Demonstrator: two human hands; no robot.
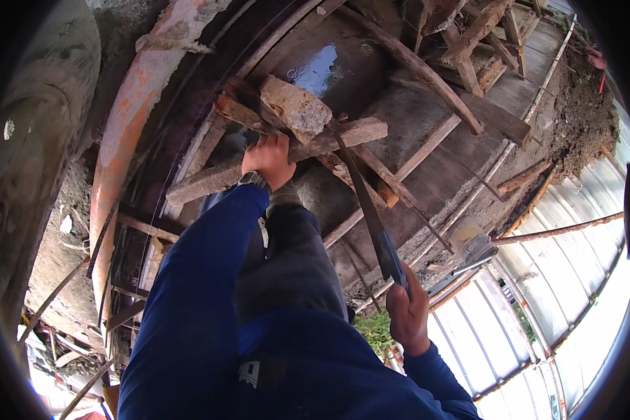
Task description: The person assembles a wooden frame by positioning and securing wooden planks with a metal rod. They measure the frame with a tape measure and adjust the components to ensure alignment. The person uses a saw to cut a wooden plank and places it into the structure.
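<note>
My right hand [408, 311] is closed around the handle of a handsaw [366, 192]. The saw's long dark blade slants up and to the left, its far end at a rough wooden beam [343, 136]. On that beam, left of the blade, my left hand [269, 161] presses down with its fingers curled over the wood. A chunky pale block [295, 105], stone or weathered wood, lies just beyond the beam. Short wood pieces [241, 115] sit beside my left fingers. Whether the saw teeth have entered the wood cannot be made out.
A puddle [313, 70] lies beyond the block. Stacked timbers [476, 49] and a long plank [420, 66] stand at the far right. An orange-stained pipe [129, 133] runs along the left. Corrugated sheets [532, 266] and thin rods lie at right, near a dirt heap [581, 119].
</note>
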